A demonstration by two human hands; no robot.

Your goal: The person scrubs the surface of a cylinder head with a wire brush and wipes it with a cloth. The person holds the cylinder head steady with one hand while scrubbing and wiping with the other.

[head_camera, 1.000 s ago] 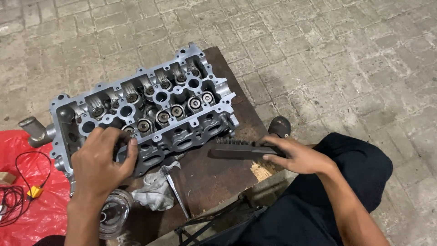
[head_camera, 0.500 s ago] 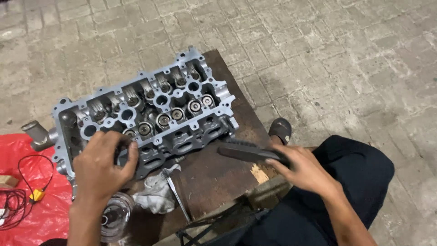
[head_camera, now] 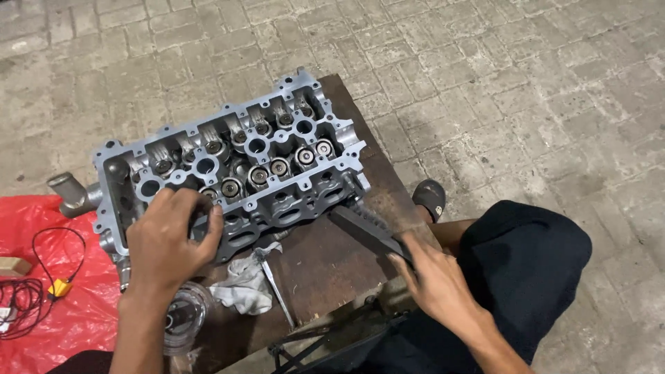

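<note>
Here, left hand [head_camera: 170,239] grips the cylinder head [head_camera: 228,173], right hand [head_camera: 433,277] holds a dark tool [head_camera: 367,227], rag [head_camera: 242,287] between.

Floor: grey paving bricks [head_camera: 526,90], worn and stained, laid in a staggered pattern.
Furniture: a small brown wooden table [head_camera: 332,266] on a dark metal frame.
Left edge: a red plastic sheet [head_camera: 66,318] spread over the bricks.
Light: dim, even.

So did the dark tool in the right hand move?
Yes. The dark flat tool in the right hand swung: it lay along the table's near edge, and its far end now points up at the cylinder head's right corner.
</note>
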